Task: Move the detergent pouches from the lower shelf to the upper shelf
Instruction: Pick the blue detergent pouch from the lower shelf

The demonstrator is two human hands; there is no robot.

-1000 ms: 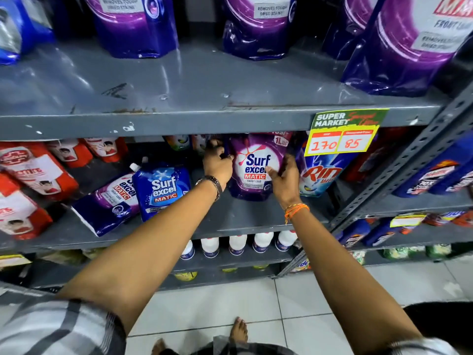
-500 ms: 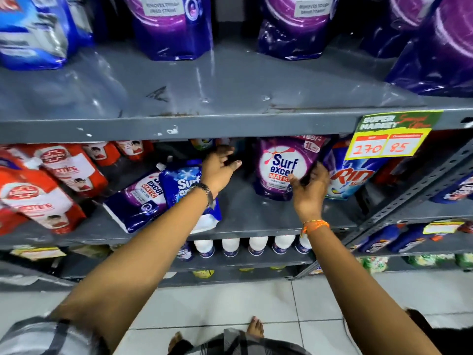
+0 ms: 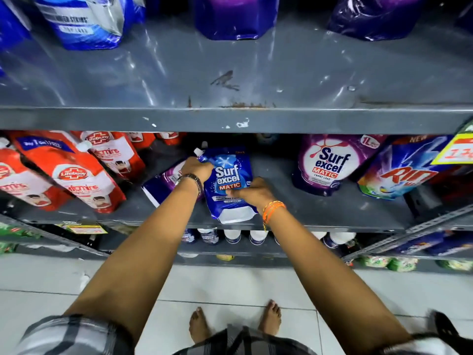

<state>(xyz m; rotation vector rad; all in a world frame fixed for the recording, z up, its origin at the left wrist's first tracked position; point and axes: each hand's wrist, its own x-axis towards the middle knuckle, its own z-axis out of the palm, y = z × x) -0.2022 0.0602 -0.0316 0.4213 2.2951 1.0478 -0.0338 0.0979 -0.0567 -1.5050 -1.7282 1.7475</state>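
Blue pouch (image 3: 228,184) with white base and red label band; purple pouch (image 3: 323,163) with white roundel; red-and-white pouches (image 3: 76,172); grey shelf (image 3: 230,120) with rust marks; orange wristband (image 3: 271,210); plaid grey sleeve (image 3: 69,335).

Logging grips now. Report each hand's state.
Left hand: closed on the blue Surf Excel pouch, near its spout.
Right hand: closed on the same pouch's lower front.

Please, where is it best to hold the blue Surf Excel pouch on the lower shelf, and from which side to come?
Probably by its two side edges, from the front. The blue Surf Excel pouch leans with its face forward; the left hand grips the upper left near the spout, the right hand the lower right.
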